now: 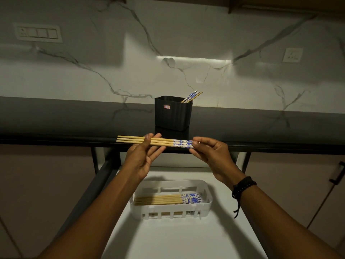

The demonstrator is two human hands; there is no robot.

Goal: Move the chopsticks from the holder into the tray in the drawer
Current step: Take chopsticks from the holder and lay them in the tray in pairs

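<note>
A bundle of three wooden chopsticks [164, 142] with blue-and-white ends lies level between my hands, above the open drawer. My left hand [142, 156] supports the plain wooden part with thumb and fingers. My right hand [209, 149] pinches the patterned ends. The black ribbed holder [172, 114] stands on the dark counter behind, with two or three chopsticks [192, 96] leaning in its right corner. Below my hands, the white slotted tray [207, 193] sits in the drawer with several chopsticks [168, 199] lying in it, patterned ends to the right.
The white drawer floor [177, 238] extends toward me. The dark counter edge [270, 146] runs across above the drawer. A marble backsplash carries a switch plate [38, 32] and a socket [292, 55]. A cabinet handle [337, 172] is at right.
</note>
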